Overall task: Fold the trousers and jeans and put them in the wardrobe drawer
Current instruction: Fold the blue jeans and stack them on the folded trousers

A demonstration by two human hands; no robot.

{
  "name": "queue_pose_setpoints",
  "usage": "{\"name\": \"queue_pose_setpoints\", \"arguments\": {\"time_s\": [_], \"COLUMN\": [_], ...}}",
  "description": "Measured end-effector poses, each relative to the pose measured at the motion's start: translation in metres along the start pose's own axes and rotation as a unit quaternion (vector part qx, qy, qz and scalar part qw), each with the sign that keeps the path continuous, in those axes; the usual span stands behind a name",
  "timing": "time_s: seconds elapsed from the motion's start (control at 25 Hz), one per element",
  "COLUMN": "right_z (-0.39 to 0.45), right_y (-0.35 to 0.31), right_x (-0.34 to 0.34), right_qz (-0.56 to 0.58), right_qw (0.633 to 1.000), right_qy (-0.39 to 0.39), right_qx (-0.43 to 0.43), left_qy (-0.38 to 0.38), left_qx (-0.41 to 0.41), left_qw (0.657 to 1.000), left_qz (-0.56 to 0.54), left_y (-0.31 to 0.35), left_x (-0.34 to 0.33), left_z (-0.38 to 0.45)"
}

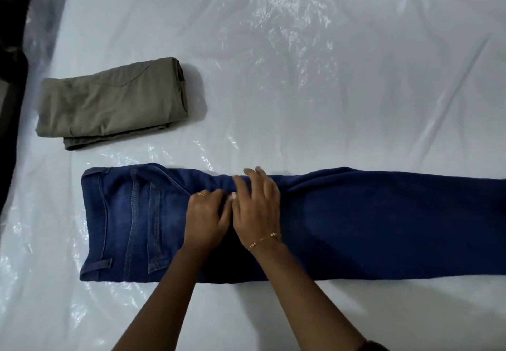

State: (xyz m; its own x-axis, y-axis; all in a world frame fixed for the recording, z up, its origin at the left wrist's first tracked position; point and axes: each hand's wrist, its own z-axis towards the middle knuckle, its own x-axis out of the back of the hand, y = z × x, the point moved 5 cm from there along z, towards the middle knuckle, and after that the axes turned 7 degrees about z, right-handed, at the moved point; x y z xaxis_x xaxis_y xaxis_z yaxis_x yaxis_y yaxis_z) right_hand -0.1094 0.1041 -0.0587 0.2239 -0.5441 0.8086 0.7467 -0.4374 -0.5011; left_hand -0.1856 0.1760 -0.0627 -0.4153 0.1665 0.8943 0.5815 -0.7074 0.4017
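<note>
Blue jeans [356,224] lie flat across the bed, folded lengthwise, waistband at the left and legs running off the right edge of view. My left hand [205,216], wearing a ring, rests on the jeans near the crotch seam with its fingers curled into the denim. My right hand [256,205], with a thin bracelet at the wrist, lies beside it with fingers spread, pressing on the fabric. Khaki trousers [112,101] sit folded in a compact bundle farther back on the left, apart from both hands.
The bed [328,63] is covered by a white sheet under crinkled clear plastic. A dark edge [11,104] runs along the left side of the mattress. No wardrobe or drawer is in view.
</note>
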Motion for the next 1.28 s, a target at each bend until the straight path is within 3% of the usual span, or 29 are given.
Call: {"name": "queue_pose_setpoints", "arguments": {"time_s": [0.08,0.12,0.2,0.32,0.48,0.68,0.84,0.92,1.0,1.12,1.2,1.28], "right_z": [-0.004,-0.011,-0.028,-0.035,-0.033,-0.034,-0.037,-0.038,-0.040,-0.042,-0.044,-0.050], "right_y": [0.015,0.029,0.055,0.069,0.067,0.075,0.078,0.086,0.107,0.150,0.180,0.214], "right_x": [-0.015,-0.018,-0.017,-0.013,-0.014,-0.006,-0.004,0.005,0.022,0.051,0.072,0.096], "right_qz": [-0.092,-0.122,-0.154,-0.170,-0.160,-0.148,-0.142,-0.141,-0.145,-0.161,-0.167,-0.165], "right_qw": [0.991,0.984,0.974,0.968,0.966,0.969,0.969,0.970,0.968,0.969,0.968,0.964], "right_qy": [-0.091,-0.116,-0.138,-0.153,-0.160,-0.134,-0.147,-0.133,-0.110,-0.111,-0.118,-0.112], "right_qx": [-0.032,-0.059,-0.092,-0.106,-0.126,-0.148,-0.140,-0.149,-0.172,-0.153,-0.146,-0.174], "left_qy": [0.029,0.009,-0.052,-0.105,-0.150,-0.148,-0.203,-0.172,-0.154,-0.219,-0.250,-0.245], "left_qx": [0.068,0.087,0.122,0.212,0.219,0.210,0.221,0.185,0.078,-0.063,-0.094,-0.075], "left_qw": [0.995,0.991,0.977,0.956,0.945,0.945,0.927,0.937,0.958,0.965,0.959,0.963], "left_qz": [0.060,0.102,0.165,0.173,0.191,0.205,0.225,0.240,0.229,0.130,0.092,0.081], "left_y": [0.004,0.005,0.003,-0.010,-0.008,-0.009,-0.001,0.015,0.048,0.115,0.155,0.190], "left_x": [0.001,-0.004,-0.021,-0.033,-0.037,-0.033,-0.026,-0.018,-0.022,-0.057,-0.078,-0.095], "left_z": [0.004,0.002,-0.009,-0.021,-0.013,-0.013,-0.004,0.003,0.013,0.023,0.026,0.026]}}
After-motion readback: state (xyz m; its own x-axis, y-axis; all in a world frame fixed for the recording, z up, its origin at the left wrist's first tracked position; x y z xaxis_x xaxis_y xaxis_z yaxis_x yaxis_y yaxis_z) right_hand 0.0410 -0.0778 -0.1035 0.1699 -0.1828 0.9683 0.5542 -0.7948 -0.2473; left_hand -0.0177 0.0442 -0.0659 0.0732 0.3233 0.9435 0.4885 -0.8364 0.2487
